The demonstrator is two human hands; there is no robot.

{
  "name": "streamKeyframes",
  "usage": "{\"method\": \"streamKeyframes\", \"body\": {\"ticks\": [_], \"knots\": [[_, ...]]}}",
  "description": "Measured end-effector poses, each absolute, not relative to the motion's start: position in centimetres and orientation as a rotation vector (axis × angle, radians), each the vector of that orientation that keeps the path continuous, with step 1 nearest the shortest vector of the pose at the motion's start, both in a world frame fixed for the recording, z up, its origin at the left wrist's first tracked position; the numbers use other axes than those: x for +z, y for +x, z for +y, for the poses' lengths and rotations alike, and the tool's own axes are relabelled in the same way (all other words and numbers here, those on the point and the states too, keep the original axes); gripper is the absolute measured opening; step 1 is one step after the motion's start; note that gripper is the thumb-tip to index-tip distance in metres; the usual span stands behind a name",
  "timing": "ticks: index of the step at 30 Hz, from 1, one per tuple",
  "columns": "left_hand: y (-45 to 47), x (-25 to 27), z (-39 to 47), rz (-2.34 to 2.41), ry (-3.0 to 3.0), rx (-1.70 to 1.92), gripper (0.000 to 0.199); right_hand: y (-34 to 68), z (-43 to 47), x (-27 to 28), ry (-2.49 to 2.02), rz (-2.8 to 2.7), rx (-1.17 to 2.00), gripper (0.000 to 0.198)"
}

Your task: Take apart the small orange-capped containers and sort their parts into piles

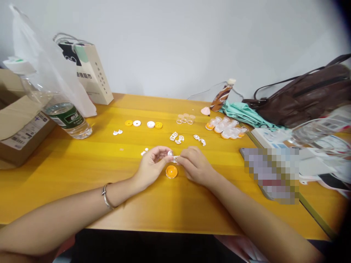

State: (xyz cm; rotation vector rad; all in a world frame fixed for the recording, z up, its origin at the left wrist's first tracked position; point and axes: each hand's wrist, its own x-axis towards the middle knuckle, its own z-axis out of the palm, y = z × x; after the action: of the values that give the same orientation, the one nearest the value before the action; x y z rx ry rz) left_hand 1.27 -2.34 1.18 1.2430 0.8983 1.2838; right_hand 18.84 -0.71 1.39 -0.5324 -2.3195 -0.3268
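Observation:
Both of my hands meet over the middle of the table. My left hand (153, 162) pinches a small white plastic part (170, 153) between thumb and fingers. My right hand (196, 164) is closed on a white plastic piece (176, 159) that touches or joins it; their exact shape is too small to make out. Just below the fingers sits a round orange cup (171, 171) with a pale rim. Beyond the hands lie several white openwork pieces (178, 138), and two more of these white pieces (199, 139) to the right. Small white discs (144, 151) lie beside my left hand.
Orange and white rings (137, 123), clear cups (185, 118) and clear-and-orange assemblies (226, 128) stand farther back. A water bottle (68, 117) and cardboard box (27, 128) are left. A phone-like slab (270, 175), mostly pixelated, lies right, near a brown bag (304, 91).

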Motion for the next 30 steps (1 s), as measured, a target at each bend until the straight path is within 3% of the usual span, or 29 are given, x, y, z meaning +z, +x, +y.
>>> {"method": "streamKeyframes", "body": {"ticks": [3, 10, 14, 22, 30], "knots": [[1.2, 1.2, -2.4, 0.865, 1.196, 1.225, 0.017, 19.0, -0.7, 1.4, -0.462, -2.345, -0.387, 0.022], [0.0, 1.2, -0.8, 0.923, 1.178, 1.388, 0.021, 19.9, 0.1, 1.1, -0.755, -2.079, 0.082, 0.015], [0.1, 1.1, -0.8, 0.908, 1.258, 1.369, 0.019, 20.2, 1.8, 0.6, -1.001, -1.987, 0.082, 0.005], [0.4, 0.9, -1.2, 0.908, 1.341, 1.326, 0.019, 19.5, 4.5, -1.2, -1.282, -1.922, 0.097, 0.012], [0.3, 1.0, -1.4, 0.914, 1.375, 1.308, 0.018, 19.2, 3.6, -0.1, -1.154, -1.729, 0.252, 0.017]]}}
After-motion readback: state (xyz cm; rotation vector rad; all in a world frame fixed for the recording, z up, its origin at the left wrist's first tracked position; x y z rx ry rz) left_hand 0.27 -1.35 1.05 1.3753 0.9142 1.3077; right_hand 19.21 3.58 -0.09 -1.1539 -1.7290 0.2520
